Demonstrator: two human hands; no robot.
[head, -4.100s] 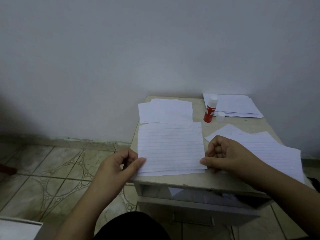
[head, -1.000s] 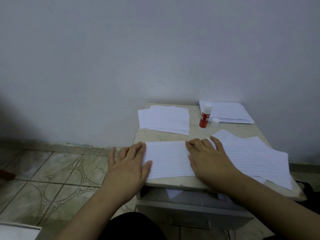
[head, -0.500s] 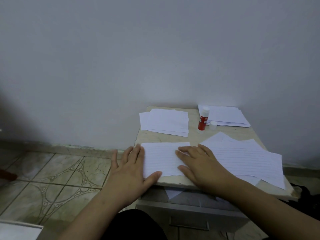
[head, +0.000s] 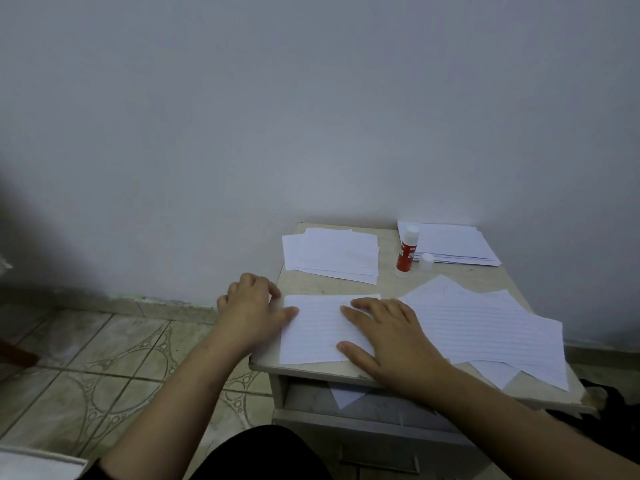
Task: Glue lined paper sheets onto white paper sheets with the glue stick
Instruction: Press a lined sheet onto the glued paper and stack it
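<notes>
Left hand (head: 250,311) now off lined sheet (head: 317,329), fingers curled at its edge.

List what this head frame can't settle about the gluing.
- White sheet under the lined sheet: head view, covered by it; whether there, cannot tell.
- Glue under it: hidden by paper and right hand.
- Left hand fingers: curled at the table edge, contact unclear.
- Glue stick label: too small.
- Drawer contents: hidden by tabletop.
</notes>
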